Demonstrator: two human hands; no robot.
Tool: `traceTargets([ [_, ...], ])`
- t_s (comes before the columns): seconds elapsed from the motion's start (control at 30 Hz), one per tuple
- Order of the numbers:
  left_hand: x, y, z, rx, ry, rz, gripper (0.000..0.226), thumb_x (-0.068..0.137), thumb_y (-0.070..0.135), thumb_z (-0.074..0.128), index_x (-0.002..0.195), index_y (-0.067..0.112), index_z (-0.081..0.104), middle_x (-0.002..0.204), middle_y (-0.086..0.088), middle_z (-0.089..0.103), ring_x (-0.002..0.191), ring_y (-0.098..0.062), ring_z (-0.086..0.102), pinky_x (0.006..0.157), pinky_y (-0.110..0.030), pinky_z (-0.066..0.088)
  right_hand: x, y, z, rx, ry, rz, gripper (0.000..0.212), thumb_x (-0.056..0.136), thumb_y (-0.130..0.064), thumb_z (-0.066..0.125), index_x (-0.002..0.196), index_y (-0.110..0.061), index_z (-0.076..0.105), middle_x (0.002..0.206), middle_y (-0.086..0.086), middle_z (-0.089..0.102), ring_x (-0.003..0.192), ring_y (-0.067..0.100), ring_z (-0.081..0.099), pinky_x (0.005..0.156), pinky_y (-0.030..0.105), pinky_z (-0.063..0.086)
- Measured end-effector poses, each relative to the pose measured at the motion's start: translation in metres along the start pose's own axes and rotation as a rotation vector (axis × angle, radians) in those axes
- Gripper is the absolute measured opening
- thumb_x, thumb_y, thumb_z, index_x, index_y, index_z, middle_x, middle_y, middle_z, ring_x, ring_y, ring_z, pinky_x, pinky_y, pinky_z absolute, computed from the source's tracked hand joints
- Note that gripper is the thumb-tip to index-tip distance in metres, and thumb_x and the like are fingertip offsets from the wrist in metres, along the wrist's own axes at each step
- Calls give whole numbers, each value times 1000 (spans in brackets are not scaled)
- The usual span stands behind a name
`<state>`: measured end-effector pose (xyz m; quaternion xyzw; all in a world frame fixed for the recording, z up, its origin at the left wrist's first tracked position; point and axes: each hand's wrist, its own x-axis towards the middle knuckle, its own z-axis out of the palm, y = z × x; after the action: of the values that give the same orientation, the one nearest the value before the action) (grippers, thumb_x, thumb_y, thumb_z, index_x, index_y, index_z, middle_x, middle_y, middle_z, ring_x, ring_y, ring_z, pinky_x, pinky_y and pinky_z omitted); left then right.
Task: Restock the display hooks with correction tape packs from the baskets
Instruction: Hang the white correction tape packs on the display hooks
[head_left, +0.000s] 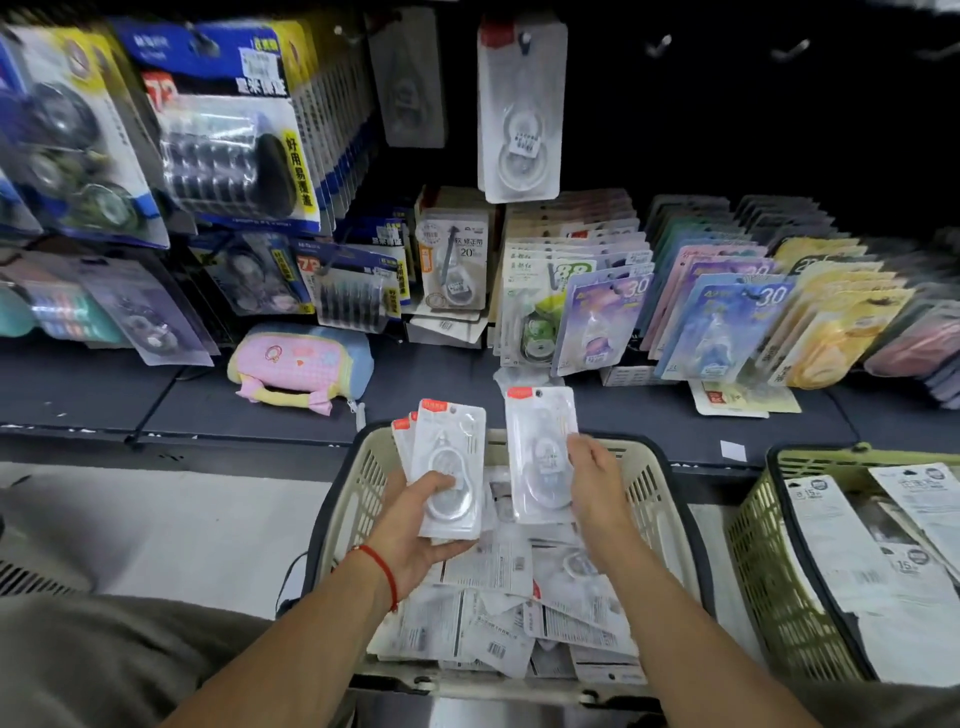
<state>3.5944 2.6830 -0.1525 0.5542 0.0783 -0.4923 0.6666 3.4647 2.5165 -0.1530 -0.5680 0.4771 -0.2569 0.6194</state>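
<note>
Left fingers: curled round the lower half of a fanned stack of clear plastic correction tape packs with red top labels (448, 467); thumb lies across the front pack.
Left hand (415, 525): palm up under the stack, a thin red cord bracelet (383, 571) on the wrist.
Right fingers: thumb and fingertips pinch the right edge of a single clear correction tape pack with a red top label (540, 452), held upright.
Right hand (597, 483): just right of the single pack, which stands apart from the stack, a narrow gap between them.
Both hands: above the far half of the beige slotted plastic basket with a dark rim (654, 499).
Basket contents: a loose heap of white-backed packs (498, 613), many face down, barcodes showing.
Second basket: an olive-green slotted plastic basket (763, 571) at the right edge of view, holding larger white flat packs.
Shelf: dark grey shelf board (260, 400) beyond both baskets; a pastel pink, blue and yellow pouch (301, 364) lies near its front edge, left of the beige basket.
Display: one clear pack of the same sort (519, 109) hangs on a hook (525, 37) above the shelf; bare metal hooks (660, 45) to its right.
Shelf rear: rows of coloured carded packs (727, 296) stand leaning, right of centre; blue carded packs (228, 130) hang at upper left.
</note>
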Motion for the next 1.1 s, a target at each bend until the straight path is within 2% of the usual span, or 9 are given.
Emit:
traceTargets([
  [0.07, -8, 8, 18, -21, -45, 40, 52, 93, 16, 74, 142, 21, 57, 135, -20, 69, 118, -45, 69, 73, -50, 64, -4, -24, 12, 113, -55, 2, 22, 108, -32, 51, 105, -22, 70, 103, -3, 73, 95, 15, 67, 87, 32, 53],
  [0.17, -20, 23, 42, -73, -167, 149, 52, 93, 27, 78, 140, 24, 56, 128, -11, 75, 113, -39, 74, 81, -55, 64, -14, -53, 27, 144, -150, -124, 14, 99, -34, 61, 102, -25, 71, 88, -18, 77, 79, -2, 73, 65, 14, 53],
  [0.3, -30, 68, 69, -65, -261, 384, 62, 85, 36, 79, 140, 33, 50, 132, -5, 74, 117, -34, 74, 85, -60, 62, -13, -104, 32, -8, -251, -327, 41, 82, -37, 73, 121, -25, 67, 106, -7, 78, 95, 8, 74, 77, 24, 57],
  [0.4, -38, 114, 88, 39, -296, 498, 62, 83, 40, 80, 137, 38, 50, 129, 2, 75, 112, -27, 76, 81, -55, 64, -1, -148, 31, -91, -249, -444, 24, 94, -39, 74, 114, -32, 63, 100, -13, 76, 93, 3, 72, 77, 19, 55],
  [0.6, -55, 187, 110, 241, -475, 641, 72, 81, 53, 84, 141, 41, 45, 140, 5, 69, 123, -25, 71, 83, -46, 63, 7, -221, 12, -103, -296, -535, 62, 71, -77, 73, 115, -35, 60, 107, -16, 77, 99, 8, 75, 81, 32, 60],
  [0.67, -54, 199, 110, 312, -514, 664, 68, 81, 53, 85, 137, 44, 48, 141, 5, 68, 124, -26, 70, 84, -46, 63, 6, -231, 5, -157, -267, -643, 61, 73, -85, 66, 115, -42, 54, 110, -19, 74, 98, 5, 74, 76, 31, 61],
  [0.8, -40, 204, 99, 277, -424, 706, 45, 84, 39, 85, 120, 49, 62, 134, 6, 71, 118, -23, 73, 79, -45, 64, 14, -237, -1, -205, -176, -789, 38, 91, -74, 59, 115, -48, 48, 105, -21, 71, 90, 1, 71, 65, 17, 54],
  [0.93, -28, 209, 83, 391, -270, 834, 54, 76, 51, 89, 120, 53, 59, 122, 14, 74, 114, -12, 73, 82, -33, 63, 25, -251, 7, -157, -151, -812, 31, 97, -64, 57, 116, -44, 46, 105, -27, 67, 88, -2, 69, 66, 13, 52],
  [1.1, -26, 218, 71, 313, -240, 828, 77, 59, 64, 96, 125, 50, 59, 126, 7, 73, 115, -21, 73, 86, -47, 63, 34, -260, 19, -108, -184, -792, 35, 91, -70, 58, 115, -47, 48, 108, -20, 70, 94, 4, 72, 75, 30, 59],
])
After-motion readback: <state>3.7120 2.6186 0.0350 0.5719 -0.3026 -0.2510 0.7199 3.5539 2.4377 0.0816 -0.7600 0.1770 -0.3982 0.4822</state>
